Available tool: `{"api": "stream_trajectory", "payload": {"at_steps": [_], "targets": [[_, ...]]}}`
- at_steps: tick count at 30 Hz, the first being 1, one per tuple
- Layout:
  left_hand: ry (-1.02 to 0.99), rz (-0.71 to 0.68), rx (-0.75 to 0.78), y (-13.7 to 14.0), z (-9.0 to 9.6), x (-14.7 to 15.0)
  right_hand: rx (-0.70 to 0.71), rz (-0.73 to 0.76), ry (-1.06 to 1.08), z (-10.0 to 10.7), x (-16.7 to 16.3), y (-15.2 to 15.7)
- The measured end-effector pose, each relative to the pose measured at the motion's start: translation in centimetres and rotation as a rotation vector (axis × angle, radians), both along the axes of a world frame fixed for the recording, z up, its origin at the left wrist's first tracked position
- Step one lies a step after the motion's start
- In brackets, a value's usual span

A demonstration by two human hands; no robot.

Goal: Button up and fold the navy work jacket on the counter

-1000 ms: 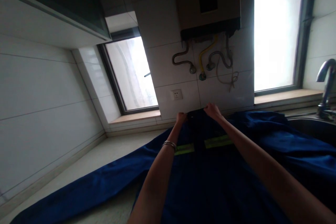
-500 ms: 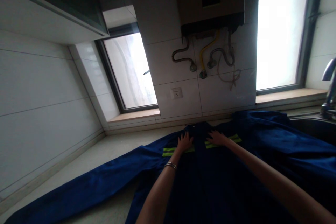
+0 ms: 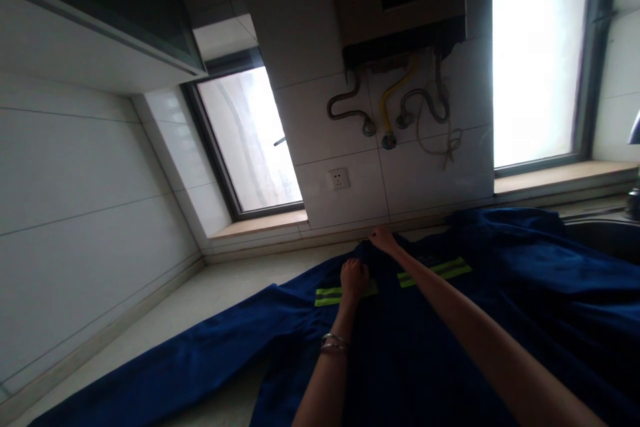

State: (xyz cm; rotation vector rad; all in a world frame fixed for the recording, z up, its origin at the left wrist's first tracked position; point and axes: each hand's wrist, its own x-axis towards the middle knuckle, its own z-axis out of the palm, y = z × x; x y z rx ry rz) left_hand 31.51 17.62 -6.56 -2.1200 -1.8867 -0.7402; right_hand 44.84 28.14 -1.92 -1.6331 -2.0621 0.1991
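Observation:
A dark blue work jacket [image 3: 400,340] lies spread on the counter, with yellow-green striped bands across both sides of its chest. One sleeve stretches to the lower left; the other side lies bunched towards the sink. My left hand [image 3: 354,277], a bracelet on its wrist, rests by the left chest band with its fingers curled into the cloth. At the collar, my right hand [image 3: 384,240] is closed on the jacket's edge. The fingertips of both hands are largely hidden.
The pale counter [image 3: 245,273] runs along a tiled wall with a power socket [image 3: 339,178]. A water heater [image 3: 400,0] with pipes hangs above. Windows stand on either side of it. A sink [image 3: 607,237] is at the right, and a cabinet [image 3: 115,47] overhangs the upper left.
My right hand has moved from the right chest band up and left to the collar and closed there. My left hand's spread fingers have curled in. The view has shifted slightly.

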Motion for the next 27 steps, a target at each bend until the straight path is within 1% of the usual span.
{"api": "stream_trajectory", "payload": {"at_steps": [5,8,10,13,15,16,18,20,22,27], "targets": [[0.049,-0.013,-0.047,-0.2,-0.4,0.7,-0.088,-0.022,-0.007,-0.9,-4.0,1.3],[0.096,0.021,-0.038,-0.2,-1.1,2.0,-0.136,0.012,-0.015,-1.2,-5.2,2.2],[0.112,0.020,-0.062,-0.3,-1.6,2.9,-0.136,0.041,-0.011,-1.2,-5.5,2.9],[0.115,-0.062,-0.212,-0.4,-2.1,3.6,-0.109,0.075,-0.002,-1.9,-5.0,3.4],[0.114,-0.113,-0.323,-0.6,-2.1,3.7,-0.098,0.086,-0.007,-3.0,-4.4,3.0],[0.114,-0.125,-0.355,-0.6,-2.1,3.7,-0.097,0.089,-0.012,-3.6,-4.1,2.8],[0.104,-0.134,-0.361,-0.8,-1.9,3.6,-0.101,0.085,-0.020,-4.7,-3.8,2.4],[0.085,-0.147,-0.334,-1.0,-1.7,3.5,-0.116,0.068,-0.022,-5.2,-3.9,2.5],[0.071,-0.156,-0.321,-1.2,-1.6,3.5,-0.142,0.042,-0.014,-5.1,-4.3,3.1],[0.078,-0.167,-0.323,-1.1,-1.7,3.5,-0.182,-0.030,0.012,-4.0,-5.7,5.2]]}}
